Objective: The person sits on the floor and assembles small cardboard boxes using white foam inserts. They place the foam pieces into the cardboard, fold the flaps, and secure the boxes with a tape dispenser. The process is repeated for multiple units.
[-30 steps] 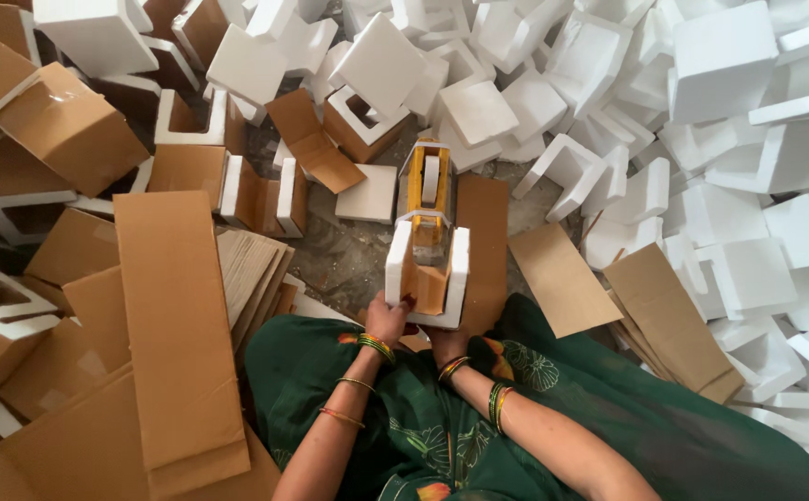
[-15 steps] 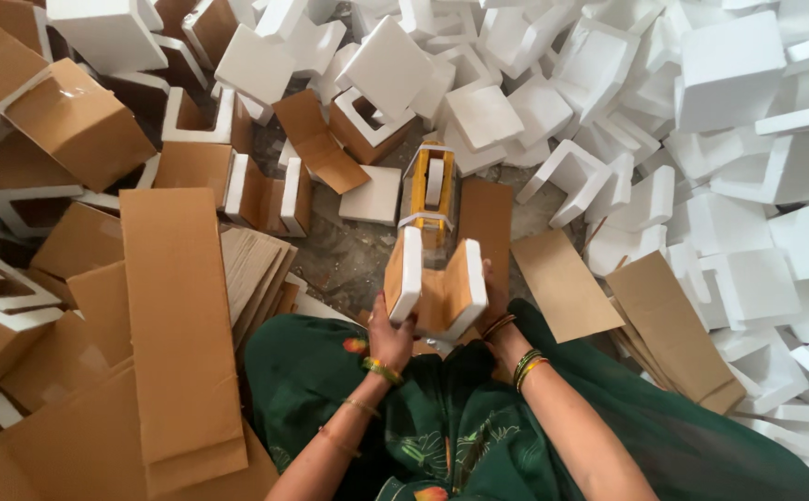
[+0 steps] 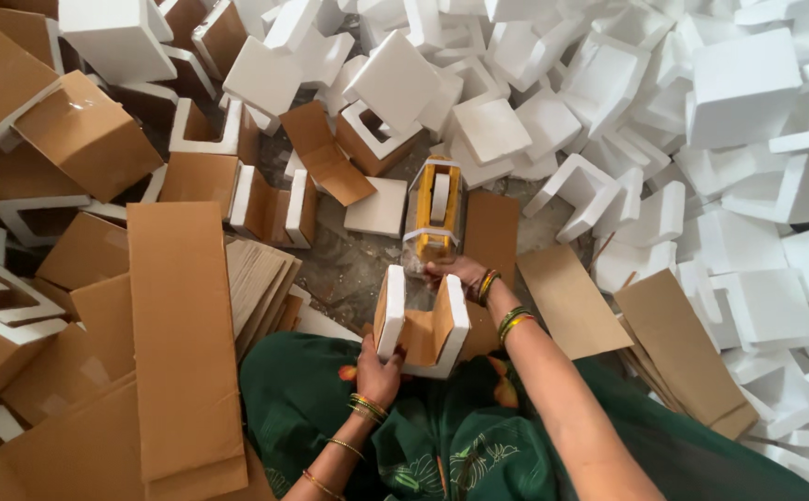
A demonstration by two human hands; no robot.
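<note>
Behind the foam-and-cardboard piece [image 3: 421,325] gripped by the left hand [image 3: 376,373], the right hand [image 3: 451,271] is half-hidden, grip unclear.

My right hand [image 3: 455,272] is off the foam-and-cardboard piece [image 3: 420,325] now, reaching fwd to the yellow tape dispenser [image 3: 434,211]. Left hand [image 3: 378,371] holds the piece alone, lower and nearer my lap than a sec ago, tilted.

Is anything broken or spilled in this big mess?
Nothing looks broken or spilled. White foam blocks and cardboard sheets lie tumbled in loose heaps all around, many tilted or on their sides. The left hand holds a foam-and-cardboard piece; the right hand reaches to a yellow-framed tool on the floor.
</note>
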